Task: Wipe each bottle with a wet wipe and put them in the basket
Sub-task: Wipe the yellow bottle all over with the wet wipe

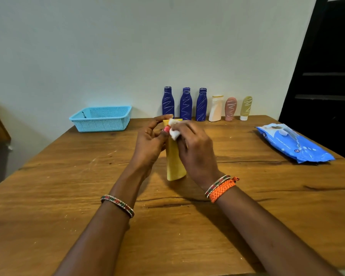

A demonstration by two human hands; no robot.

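Standing upright on the wooden table [68, 196], a yellow bottle [174, 164] sits between the person's two hands near the table's middle. The left hand [149, 144] curls its fingers round the bottle's upper part, a pink-painted thumbnail showing near the top, while the right hand [195, 150] pinches a crumpled white wet wipe [174, 132] against the bottle's upper front. Along the far edge, against the pale wall, six more bottles stand in a row: three dark blue bottles [185, 106] scrawled with white zigzag marks, then a white bottle [216, 109], a pink bottle [230, 109] and an olive bottle [246, 108], the last two also bearing white scribbles. No brand name or label can be read on any of them. The light blue perforated basket [102, 124] rests at the far left of the table, well apart from the row; a small dark thing lies inside it, too small to tell. At the far right lies a blue pack of wipes [295, 144] with pale print on its face, the lettering too blurred to read. Beaded bangles [118, 205] circle both wrists, and an orange braided band [221, 191] wraps the right wrist.
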